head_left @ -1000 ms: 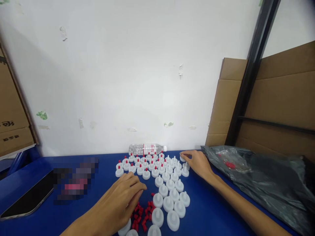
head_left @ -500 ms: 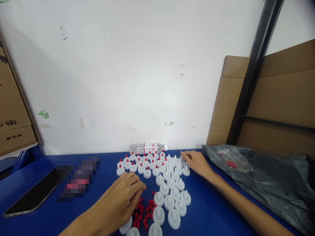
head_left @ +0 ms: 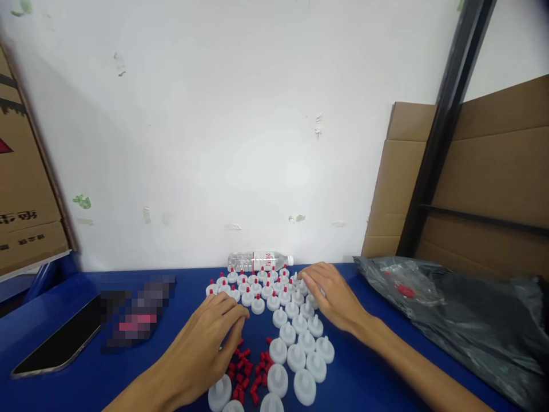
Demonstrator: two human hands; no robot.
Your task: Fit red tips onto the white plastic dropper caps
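White caps (head_left: 305, 387), blue counter (head_left: 351, 377), wall (head_left: 257, 126)
Clear bag (head_left: 422, 297) holds red bits (head_left: 405, 291); left hand (head_left: 210, 331), right hand (head_left: 332, 294) curl fingers (pinching, can't tell).

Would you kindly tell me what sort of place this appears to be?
Probably a small assembly or packing workspace: many white spouted caps stand on a blue table beside loose small red tips, with cardboard on both sides.

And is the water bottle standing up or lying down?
Lying down: the bottle stretches sideways behind the red-tipped white caps, its lid pointing right.
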